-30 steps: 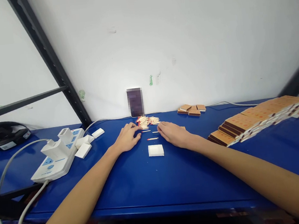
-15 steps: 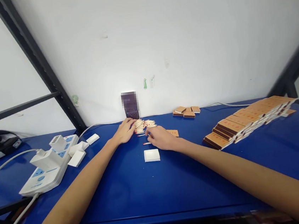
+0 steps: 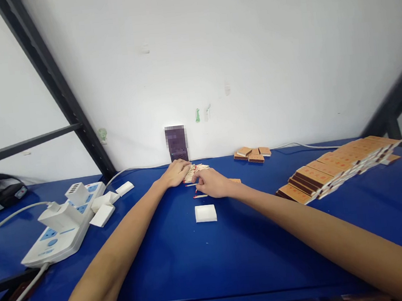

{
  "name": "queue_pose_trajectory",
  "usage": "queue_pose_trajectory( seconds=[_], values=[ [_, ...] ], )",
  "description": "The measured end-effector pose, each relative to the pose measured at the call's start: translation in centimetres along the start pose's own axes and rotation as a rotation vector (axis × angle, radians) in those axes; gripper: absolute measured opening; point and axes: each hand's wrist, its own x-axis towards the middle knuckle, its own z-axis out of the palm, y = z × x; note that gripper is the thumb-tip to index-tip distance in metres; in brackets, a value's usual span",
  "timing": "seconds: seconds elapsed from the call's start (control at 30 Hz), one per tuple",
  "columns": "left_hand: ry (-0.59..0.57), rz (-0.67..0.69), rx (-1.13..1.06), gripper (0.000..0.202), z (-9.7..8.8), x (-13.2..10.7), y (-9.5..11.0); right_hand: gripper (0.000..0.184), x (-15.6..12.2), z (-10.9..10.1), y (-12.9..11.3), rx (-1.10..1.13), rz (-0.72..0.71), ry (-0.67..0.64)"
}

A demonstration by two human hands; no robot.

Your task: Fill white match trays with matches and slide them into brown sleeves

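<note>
A heap of matches (image 3: 200,167) with pale sticks and red heads lies near the wall, partly covered by both hands. My left hand (image 3: 176,173) rests on the heap's left side, fingers stretched out and palm down. Just in front of the heap, my right hand (image 3: 211,183) has its fingers curled and pinched together; what is between the tips is hidden. Two or so loose matches lie beside them, one match (image 3: 200,196) just under the right hand. A white matchbox tray (image 3: 205,213) sits closer to me. Behind the right wrist shows part of an orange matchbox (image 3: 235,181).
Rows of stacked matchboxes (image 3: 332,170) run along the right. A few more matchboxes (image 3: 253,154) lie at the back by the wall. Left stand a power strip (image 3: 67,241) with plugs and several white trays (image 3: 102,215). A dark pixelated device (image 3: 178,143) leans on the wall.
My left hand has slid right, over more of the match heap. My right hand has moved slightly left, its fingers still curled. The view has shifted a little.
</note>
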Motion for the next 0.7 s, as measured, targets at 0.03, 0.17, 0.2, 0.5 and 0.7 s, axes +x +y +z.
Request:
queue_pose_trajectory(
  seconds=[0.03, 0.17, 0.2, 0.5, 0.7],
  values=[
    [0.001, 0.0, 0.0, 0.044, 0.1, 0.0, 0.0, 0.022, -0.1, 0.1, 0.3, 0.0, -0.01, 0.016],
    [0.006, 0.004, -0.005, 0.044, 0.4, 0.3, 0.1, 0.023, -1.1, 0.7, 1.0, -0.027, -0.036, 0.121],
    [0.007, 0.005, -0.006, 0.044, 0.4, 0.3, 0.1, 0.024, -1.4, 0.7, 1.2, -0.036, -0.045, 0.148],
    [0.019, 0.013, -0.031, 0.042, 0.2, -0.6, 0.5, 0.029, -3.0, -1.1, 2.8, -0.228, -0.108, 0.175],
    [0.085, 0.06, -0.032, 0.039, -0.8, -2.0, 1.3, 0.024, -2.2, -0.5, 2.9, -0.146, -0.271, 0.079]
  ],
)
